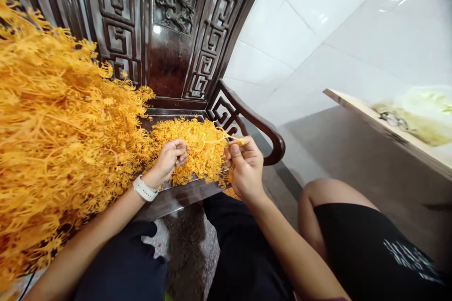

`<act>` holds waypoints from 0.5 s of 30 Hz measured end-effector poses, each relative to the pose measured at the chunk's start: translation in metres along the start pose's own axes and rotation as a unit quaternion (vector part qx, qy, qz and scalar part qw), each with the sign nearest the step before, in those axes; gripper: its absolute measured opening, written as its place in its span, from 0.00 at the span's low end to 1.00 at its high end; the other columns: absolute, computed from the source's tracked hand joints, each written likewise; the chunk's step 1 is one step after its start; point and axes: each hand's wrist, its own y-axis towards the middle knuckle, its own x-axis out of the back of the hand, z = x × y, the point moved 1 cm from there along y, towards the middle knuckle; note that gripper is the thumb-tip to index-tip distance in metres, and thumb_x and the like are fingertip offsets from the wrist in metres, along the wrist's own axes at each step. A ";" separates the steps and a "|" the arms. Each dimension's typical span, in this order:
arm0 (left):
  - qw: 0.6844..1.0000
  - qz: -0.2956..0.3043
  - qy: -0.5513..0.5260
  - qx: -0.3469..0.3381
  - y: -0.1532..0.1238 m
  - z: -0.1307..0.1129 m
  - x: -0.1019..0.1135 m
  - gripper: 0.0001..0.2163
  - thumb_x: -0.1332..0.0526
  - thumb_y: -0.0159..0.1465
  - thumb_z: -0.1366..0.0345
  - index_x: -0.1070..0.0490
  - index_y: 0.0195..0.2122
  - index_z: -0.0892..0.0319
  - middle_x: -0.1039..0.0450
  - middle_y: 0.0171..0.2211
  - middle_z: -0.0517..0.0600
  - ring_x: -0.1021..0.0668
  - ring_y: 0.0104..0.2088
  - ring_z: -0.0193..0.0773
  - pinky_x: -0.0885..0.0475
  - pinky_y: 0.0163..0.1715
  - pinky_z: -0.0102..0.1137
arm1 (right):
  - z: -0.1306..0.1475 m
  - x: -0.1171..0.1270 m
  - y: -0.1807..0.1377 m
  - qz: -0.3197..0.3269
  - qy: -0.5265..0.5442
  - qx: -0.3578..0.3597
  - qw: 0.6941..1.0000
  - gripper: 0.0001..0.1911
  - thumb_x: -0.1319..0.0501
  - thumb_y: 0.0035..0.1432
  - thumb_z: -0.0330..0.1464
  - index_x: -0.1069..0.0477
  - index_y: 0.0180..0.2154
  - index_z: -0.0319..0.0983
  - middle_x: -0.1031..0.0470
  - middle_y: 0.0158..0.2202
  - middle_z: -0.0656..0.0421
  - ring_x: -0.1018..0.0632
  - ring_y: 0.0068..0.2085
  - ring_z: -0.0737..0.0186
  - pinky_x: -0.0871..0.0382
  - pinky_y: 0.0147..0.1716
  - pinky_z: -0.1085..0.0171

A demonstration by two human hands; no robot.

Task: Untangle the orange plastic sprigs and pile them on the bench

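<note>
A large heap of branching orange-yellow strands (pixel 60 117) covers the left part of a dark carved wooden chair (pixel 169 66). A smaller tangled clump of the same strands (pixel 201 150) lies on the chair seat, between my hands. My left hand (pixel 171 160), with a white wristwatch (pixel 145 188) on its wrist, is curled into that clump. My right hand (pixel 245 167) pinches a few thin strands between thumb and fingers, at the clump's right end.
The chair's curved wooden armrest (pixel 254 124) rises just past my right hand. White wall tiles (pixel 282 23) stand behind it. To the right, a pale board (pixel 367 115) holds glasses (pixel 393 121) and something green-yellow. A bare knee in black shorts (pixel 328 207) is at lower right.
</note>
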 end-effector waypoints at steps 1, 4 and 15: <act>1.000 -0.006 0.026 -0.012 0.000 0.000 -0.001 0.09 0.36 0.58 0.61 0.38 0.29 0.55 0.43 0.17 0.40 0.43 0.17 0.30 0.50 0.19 0.27 | 0.001 0.000 0.000 -0.003 0.000 0.004 1.000 0.14 0.29 0.65 0.38 0.32 0.34 0.42 0.32 0.25 0.65 0.32 0.24 0.72 0.39 0.21 0.72; 0.991 -0.023 0.116 -0.059 -0.002 -0.001 -0.002 0.13 0.38 0.64 0.58 0.38 0.27 0.56 0.42 0.19 0.42 0.40 0.20 0.32 0.46 0.23 0.29 | 0.004 -0.002 0.000 -0.017 0.005 0.019 1.000 0.13 0.29 0.64 0.37 0.31 0.34 0.42 0.32 0.25 0.65 0.32 0.25 0.72 0.39 0.21 0.72; 0.922 0.063 0.367 -0.109 -0.001 -0.007 0.019 0.18 0.41 0.73 0.57 0.34 0.26 0.58 0.37 0.23 0.44 0.34 0.26 0.35 0.43 0.31 0.33 | 0.031 0.058 0.063 -0.166 0.041 0.124 0.977 0.19 0.28 0.58 0.34 0.39 0.34 0.42 0.39 0.25 0.69 0.38 0.22 0.76 0.38 0.23 0.73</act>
